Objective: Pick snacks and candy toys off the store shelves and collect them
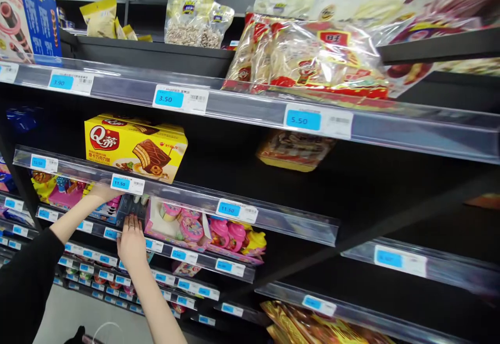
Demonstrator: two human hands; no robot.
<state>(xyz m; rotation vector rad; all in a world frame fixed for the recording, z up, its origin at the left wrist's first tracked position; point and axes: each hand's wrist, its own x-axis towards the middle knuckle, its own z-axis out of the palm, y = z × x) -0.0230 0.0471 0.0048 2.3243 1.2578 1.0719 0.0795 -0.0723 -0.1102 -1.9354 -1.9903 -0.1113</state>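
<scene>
Both my hands reach into the third shelf from the top, under the clear price rail. My left hand (102,193) has gone in behind the rail by the 11.50 tag; its fingers are hidden among colourful toy packs (62,192). My right hand (132,244) lies against the front of a dark box (133,207), fingers together and pointing up. Just to the right stands a pink toy-candy pack (175,221). Above my hands sits a yellow chocolate pie box (135,146).
Dark store shelves with blue price tags run across the view. Bags of rice crackers (312,58) and sunflower seeds (195,18) fill the top shelf. A snack tray (292,151) sits mid-right. Gold packets (308,328) lie at the bottom. Floor shows at lower left.
</scene>
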